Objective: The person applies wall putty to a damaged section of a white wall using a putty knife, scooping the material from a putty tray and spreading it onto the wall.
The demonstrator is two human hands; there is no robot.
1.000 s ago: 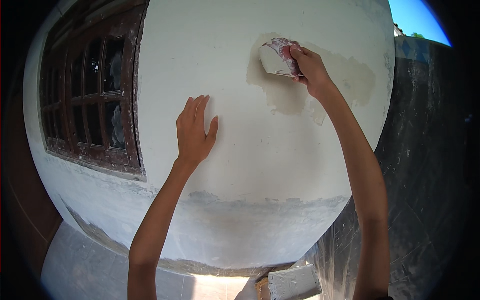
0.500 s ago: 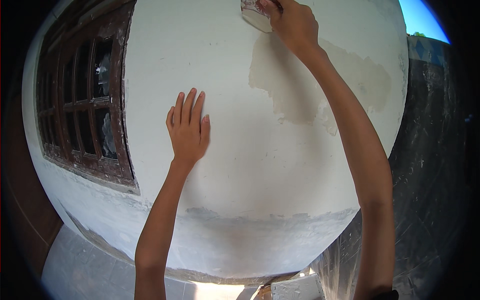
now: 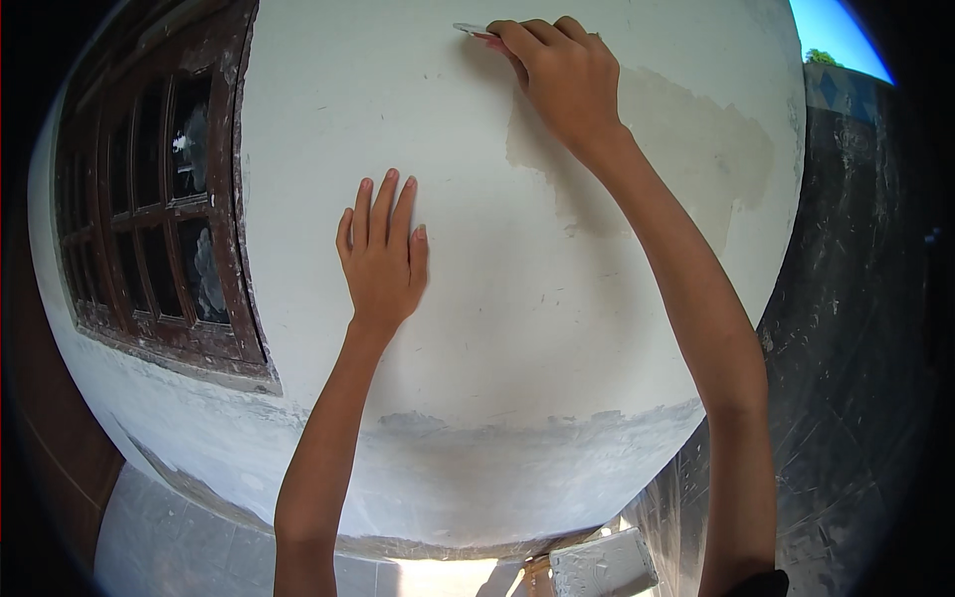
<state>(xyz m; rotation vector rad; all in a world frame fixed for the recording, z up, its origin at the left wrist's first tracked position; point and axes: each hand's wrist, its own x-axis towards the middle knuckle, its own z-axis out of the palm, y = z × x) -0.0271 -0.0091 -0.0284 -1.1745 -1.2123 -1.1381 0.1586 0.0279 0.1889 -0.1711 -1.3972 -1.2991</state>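
Note:
My right hand [image 3: 562, 85] grips a putty knife [image 3: 470, 30], seen nearly edge-on against the white wall [image 3: 328, 119] near the top, with a little red showing under my fingers. Just below and to its right is a beige, irregular patch [image 3: 716, 149] on the wall, partly behind my wrist. My left hand [image 3: 383, 254] lies on the wall lower and to the left, fingers spread, holding nothing.
A dark brown wooden window [image 3: 159, 219] with panes is at the left. Below are a grey tiled floor [image 3: 169, 537] and a putty-smeared whitish container [image 3: 602, 567]. A dark surface [image 3: 836, 279] runs down the right, with sky above.
My right hand with the putty knife moved up and left off the beige patch, then slightly down, tilting the blade nearly edge-on. My left hand shifted slightly upward and spread against the wall.

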